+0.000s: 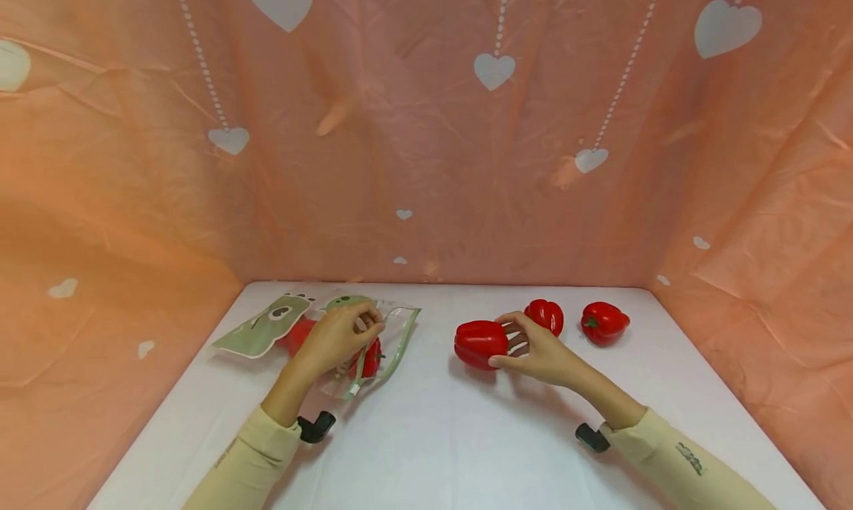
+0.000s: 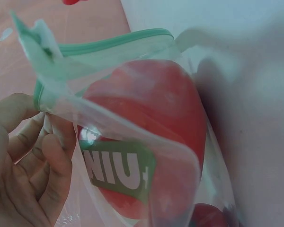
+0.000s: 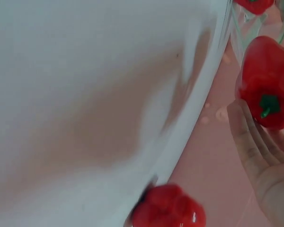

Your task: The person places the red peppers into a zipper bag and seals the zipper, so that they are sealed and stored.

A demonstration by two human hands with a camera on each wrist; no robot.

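Note:
My left hand (image 1: 338, 337) pinches the green-edged mouth of a clear zip bag (image 1: 398, 341) on the left side of the table. In the left wrist view the zip edge (image 2: 116, 44) gapes, and a red bell pepper (image 2: 154, 101) sits inside behind a printed label; more red shows deeper in the bag. Toward the middle, my right hand (image 1: 545, 353) grips another red bell pepper (image 1: 480, 343) by its stem end, its round bottom pointing left toward the bag. The right wrist view shows the fingers against this pepper (image 3: 262, 71) beside its green stem.
Two more red bell peppers, one (image 1: 546, 315) just behind my right hand and one (image 1: 604, 323) farther right, lie on the white table (image 1: 440, 436). A flat green cartoon-printed piece (image 1: 263, 329) spreads left of the bag. Orange curtains (image 1: 426, 162) enclose the back and sides.

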